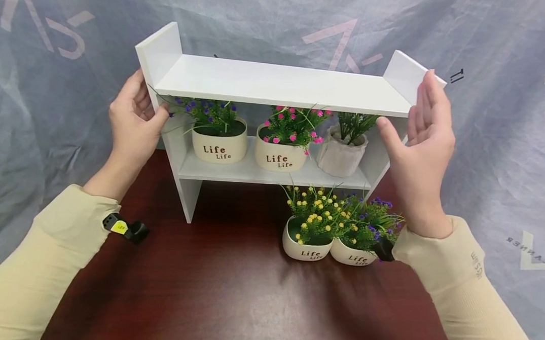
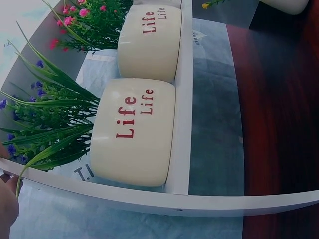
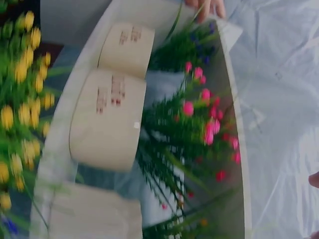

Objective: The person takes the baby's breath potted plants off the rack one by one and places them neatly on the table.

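Head view: my left hand (image 1: 133, 118) grips the white shelf (image 1: 276, 84) by its left edge; my right hand (image 1: 426, 151), fingers straight, flanks its right. Three flowerpots (image 1: 279, 156) appear placed; two "Life" planters (image 1: 309, 250) remain on the tabletop (image 1: 221, 289). Left wrist: purple-flowered planter (image 2: 134, 132), shelved. Right wrist: yellow blooms (image 3: 24, 113), unshelved.

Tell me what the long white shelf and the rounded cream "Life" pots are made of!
The long white shelf seems coated board: flat panels, smooth, faintly shiny. The rounded cream pots look smooth, softly glossy, maybe ceramic or plastic; I can't tell.
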{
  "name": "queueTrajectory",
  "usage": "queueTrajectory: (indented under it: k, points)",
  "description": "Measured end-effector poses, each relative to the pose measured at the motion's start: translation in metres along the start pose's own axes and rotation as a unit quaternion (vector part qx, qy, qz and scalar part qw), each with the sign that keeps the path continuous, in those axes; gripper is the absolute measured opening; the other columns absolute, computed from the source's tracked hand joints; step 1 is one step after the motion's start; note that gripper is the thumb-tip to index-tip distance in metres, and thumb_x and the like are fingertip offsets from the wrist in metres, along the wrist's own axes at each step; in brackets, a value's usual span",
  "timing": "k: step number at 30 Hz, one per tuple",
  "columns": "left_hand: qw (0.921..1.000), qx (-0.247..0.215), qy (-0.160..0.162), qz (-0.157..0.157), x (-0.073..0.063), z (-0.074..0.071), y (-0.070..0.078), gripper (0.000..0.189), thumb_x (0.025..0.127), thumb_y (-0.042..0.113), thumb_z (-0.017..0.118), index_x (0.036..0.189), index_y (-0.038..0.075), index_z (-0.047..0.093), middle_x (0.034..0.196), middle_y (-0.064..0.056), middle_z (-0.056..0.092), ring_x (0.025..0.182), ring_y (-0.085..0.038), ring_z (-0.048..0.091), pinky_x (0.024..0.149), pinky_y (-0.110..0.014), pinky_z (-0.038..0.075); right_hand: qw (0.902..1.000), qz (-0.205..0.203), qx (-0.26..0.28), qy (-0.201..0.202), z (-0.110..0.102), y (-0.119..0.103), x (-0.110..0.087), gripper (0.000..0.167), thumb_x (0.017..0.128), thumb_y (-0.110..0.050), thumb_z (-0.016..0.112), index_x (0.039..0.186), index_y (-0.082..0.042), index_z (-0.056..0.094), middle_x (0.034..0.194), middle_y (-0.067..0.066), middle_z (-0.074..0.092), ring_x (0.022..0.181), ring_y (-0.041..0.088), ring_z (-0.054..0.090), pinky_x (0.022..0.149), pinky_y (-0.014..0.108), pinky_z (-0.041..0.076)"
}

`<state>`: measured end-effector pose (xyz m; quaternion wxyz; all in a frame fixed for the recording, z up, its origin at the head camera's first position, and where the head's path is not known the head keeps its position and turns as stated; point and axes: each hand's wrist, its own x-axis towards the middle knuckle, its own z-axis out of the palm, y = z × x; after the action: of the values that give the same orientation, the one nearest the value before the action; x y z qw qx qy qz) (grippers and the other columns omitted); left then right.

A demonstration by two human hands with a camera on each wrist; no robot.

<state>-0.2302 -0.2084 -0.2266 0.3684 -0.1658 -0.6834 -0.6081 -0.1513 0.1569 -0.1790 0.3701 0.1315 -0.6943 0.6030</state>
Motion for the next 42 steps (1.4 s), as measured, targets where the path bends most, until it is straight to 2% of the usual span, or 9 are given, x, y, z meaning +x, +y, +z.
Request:
queueTrajectory:
  k: [7,15,20,25,31,33,36,38,42]
  points:
    - [1.0000,-0.006,0.002,-0.006,-0.001,0.000,0.000,0.062,0.083,-0.014,0.047,0.140,0.011,0.050,0.138,-0.013,0.058,0.125,-0.018,0.057,0.080,-0.013,0.051,0.9953,0.002,0.089,-0.036,0.009,0.010,-0.019,0.076,0.082,0.008,0.068,0.148,-0.005,0.035,0.157,0.005,0.034,0.146,0.014,0.030,0.119,0.025,0.027]
    - [0.9989,-0.047,0.006,-0.009,-0.001,0.002,-0.002,0.063,0.082,-0.017,0.044,0.140,0.008,0.050,0.139,-0.015,0.056,0.128,-0.020,0.055,0.081,-0.015,0.050,0.9909,-0.027,0.098,-0.088,0.023,0.008,-0.053,0.064,0.084,0.016,0.058,0.144,0.001,0.041,0.153,0.012,0.041,0.144,0.022,0.036,0.118,0.030,0.031]
    - [0.9988,-0.046,0.012,-0.010,-0.002,0.003,-0.001,0.062,0.083,-0.016,0.045,0.139,0.008,0.051,0.140,-0.015,0.056,0.128,-0.020,0.055,0.079,-0.016,0.049,0.9824,0.006,0.082,-0.168,0.033,0.007,-0.075,0.061,0.085,0.017,0.058,0.142,0.001,0.044,0.149,0.011,0.045,0.141,0.020,0.041,0.114,0.026,0.036]
    - [0.9994,-0.031,0.014,-0.011,-0.001,0.005,-0.002,0.063,0.083,-0.016,0.044,0.141,0.008,0.049,0.141,-0.014,0.054,0.130,-0.019,0.053,0.082,-0.017,0.049,0.9583,0.047,0.012,-0.282,0.047,0.008,-0.087,0.067,0.087,0.009,0.063,0.148,-0.007,0.038,0.155,0.001,0.038,0.143,0.007,0.035,0.114,0.020,0.032]
    - [0.9997,-0.010,0.008,-0.019,-0.001,0.007,0.000,0.062,0.085,-0.015,0.043,0.142,0.008,0.047,0.142,-0.012,0.054,0.130,-0.017,0.053,0.083,-0.017,0.049,0.9582,-0.054,-0.032,-0.279,0.066,0.016,-0.095,0.060,0.089,0.007,0.059,0.145,-0.004,0.043,0.151,0.006,0.045,0.139,0.013,0.042,0.113,0.024,0.036]
    - [0.9996,-0.015,0.008,-0.025,-0.001,0.008,0.002,0.062,0.084,-0.015,0.043,0.142,0.007,0.048,0.142,-0.013,0.054,0.130,-0.018,0.053,0.081,-0.016,0.049,0.9416,-0.114,-0.071,-0.309,0.072,0.017,-0.102,0.058,0.088,0.005,0.059,0.144,-0.003,0.044,0.149,0.009,0.047,0.138,0.017,0.045,0.113,0.027,0.037]
    - [0.9993,-0.023,0.008,-0.029,-0.002,0.008,0.006,0.063,0.083,-0.016,0.042,0.142,0.006,0.047,0.143,-0.014,0.052,0.131,-0.018,0.051,0.085,-0.017,0.049,0.8974,-0.149,-0.123,-0.397,0.081,0.017,-0.112,0.060,0.089,-0.004,0.060,0.146,-0.005,0.041,0.153,0.006,0.042,0.139,0.017,0.043,0.113,0.032,0.038]
    - [0.9991,-0.027,0.009,-0.032,-0.002,0.007,0.008,0.064,0.083,-0.017,0.041,0.143,0.005,0.046,0.144,-0.014,0.051,0.133,-0.018,0.050,0.090,-0.018,0.049,0.8725,-0.128,-0.147,-0.448,0.087,0.017,-0.116,0.064,0.091,-0.010,0.061,0.150,-0.009,0.035,0.156,0.003,0.036,0.141,0.015,0.040,0.114,0.033,0.037]
    - [0.9990,-0.026,0.007,-0.035,-0.002,0.007,0.009,0.065,0.083,-0.017,0.041,0.143,0.005,0.045,0.145,-0.014,0.050,0.134,-0.018,0.049,0.096,-0.022,0.048,0.8535,-0.055,-0.180,-0.486,0.100,0.021,-0.111,0.068,0.093,-0.019,0.063,0.152,-0.010,0.030,0.158,0.003,0.033,0.142,0.016,0.037,0.116,0.034,0.035]
